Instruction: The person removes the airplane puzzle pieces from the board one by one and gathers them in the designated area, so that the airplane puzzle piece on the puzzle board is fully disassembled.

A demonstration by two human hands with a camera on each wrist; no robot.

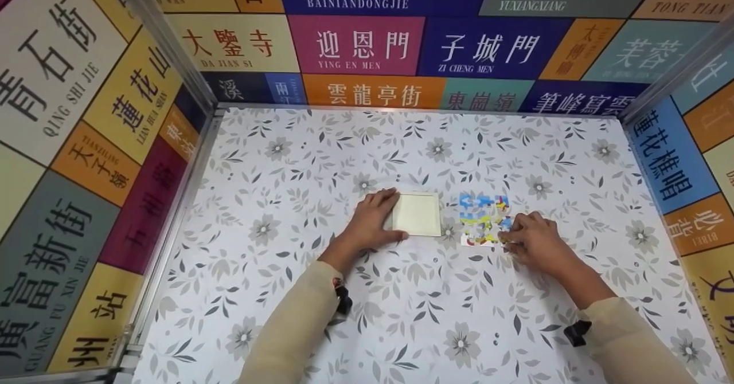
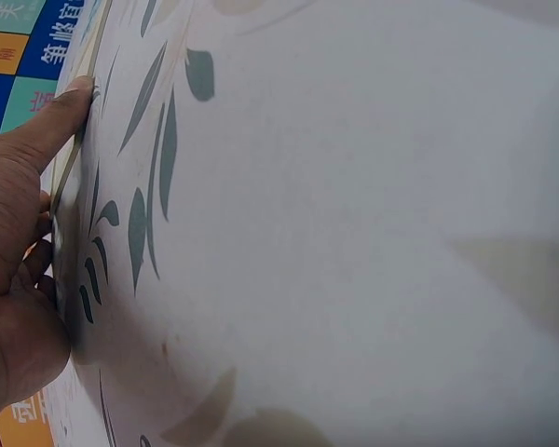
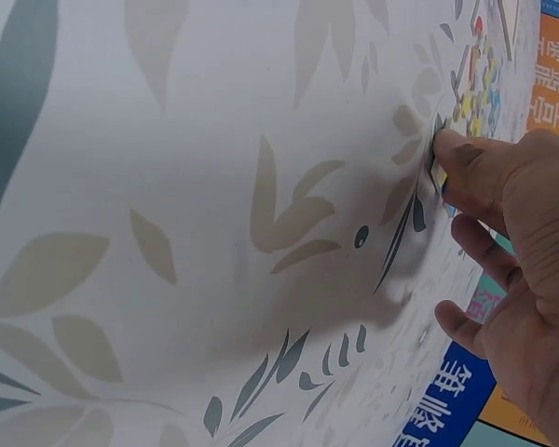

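A shallow square cream puzzle tray [image 1: 417,215] with a raised rim lies on the patterned tabletop, no pieces inside it. My left hand [image 1: 374,222] holds its left side, thumb at the near corner and fingers at the far one. In the left wrist view the thumb [image 2: 61,121] lies along the tray's edge. To the right, colourful jigsaw pieces [image 1: 481,219] in blue, yellow and red lie loosely grouped. At their right edge my right hand [image 1: 536,241] pinches a puzzle piece [image 3: 438,175] between thumb and forefinger, mostly hidden by the fingertips.
White tabletop [image 1: 321,160] with grey leaves and flowers surrounds the tray and pieces. Panels with coloured sign blocks stand at the back [image 1: 355,46], left [image 1: 86,160] and right [image 1: 671,160]. A black strap device [image 1: 577,333] sits at the right wrist.
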